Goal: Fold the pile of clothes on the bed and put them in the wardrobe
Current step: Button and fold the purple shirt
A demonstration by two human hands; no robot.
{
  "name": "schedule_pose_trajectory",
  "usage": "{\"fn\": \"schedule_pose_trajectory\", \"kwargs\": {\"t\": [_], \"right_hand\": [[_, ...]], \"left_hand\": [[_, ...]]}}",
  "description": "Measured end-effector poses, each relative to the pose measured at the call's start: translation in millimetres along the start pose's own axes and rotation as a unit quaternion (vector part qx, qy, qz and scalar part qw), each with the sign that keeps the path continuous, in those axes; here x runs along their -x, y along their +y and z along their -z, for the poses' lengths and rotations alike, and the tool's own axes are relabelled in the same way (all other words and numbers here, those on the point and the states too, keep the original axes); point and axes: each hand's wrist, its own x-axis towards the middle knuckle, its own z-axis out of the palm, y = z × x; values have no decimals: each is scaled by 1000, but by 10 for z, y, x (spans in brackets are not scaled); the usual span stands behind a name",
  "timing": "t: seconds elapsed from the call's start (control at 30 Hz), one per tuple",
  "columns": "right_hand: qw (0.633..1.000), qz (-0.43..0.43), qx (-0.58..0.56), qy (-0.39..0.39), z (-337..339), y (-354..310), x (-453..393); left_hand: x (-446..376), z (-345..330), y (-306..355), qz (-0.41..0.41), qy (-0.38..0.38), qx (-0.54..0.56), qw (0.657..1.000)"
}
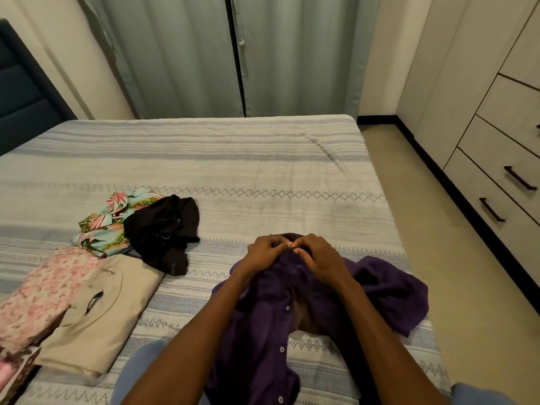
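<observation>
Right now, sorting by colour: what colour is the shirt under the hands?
Purple shirt, with small pale buttons; head view.

Dim, even indoor light; soft shadows only. Wide-angle bending at edges. Slightly soft focus throughout, no glare.

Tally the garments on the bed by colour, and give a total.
Purple: 1, the purple shirt that both hands grip at the collar
Black: 1, the black garment
Tropical print: 1, the tropical print shirt
Beige: 1, the folded beige garment
Pink floral: 1, the pink floral garment
Total: 5
</observation>
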Motion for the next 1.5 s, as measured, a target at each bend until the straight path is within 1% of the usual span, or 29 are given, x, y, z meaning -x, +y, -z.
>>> {"fn": "schedule_pose_trajectory", "kwargs": {"t": [0.1, 0.2, 0.47, 0.6, 0.7, 0.8, 0.9, 0.97, 1.17, 1.3, 1.37, 1.43, 1.5], "right_hand": [[996, 4, 17, 84, -46, -76, 31], [992, -2, 30, 126, -78, -120, 56], [985, 23, 75, 153, -57, -165, 82], [984, 0, 88, 153, -34, -179, 71], [990, -20, 69, 123, -23, -176, 66], [998, -23, 30, 55, 13, -132, 30], [1000, -28, -2, -5, 93, -92, -51], [999, -24, -2, -29, 142, -81, -88], [998, -23, 24, -61, 216, -58, -90], [993, -45, 39, -98, 271, -83, -121], [989, -80, 5, -126, 326, -87, -153], [977, -130, -62, -157, 368, -95, -190], [972, -150, -99, -152, 357, -86, -216]], "left_hand": [[81, -5, 46, 14, -7, 153, 988], [136, -30, 90, 29, -5, 223, 974], [145, -111, 68, 39, 16, 273, 961], [162, -113, 73, 10, 14, 246, 969], [173, -105, 34, -12, 19, 199, 980], [151, -65, -60, -31, 32, 116, 992], [135, -16, -62, -43, 19, 75, 996], [132, 5, -37, -44, 7, 66, 997], [96, 26, 6, -30, -36, 63, 997], [113, -2, 15, -48, -39, 39, 997], [111, -36, 21, -60, -47, 43, 996], [97, -53, 37, -69, -61, 41, 995], [73, -52, 51, -64, -59, 41, 995]]}}
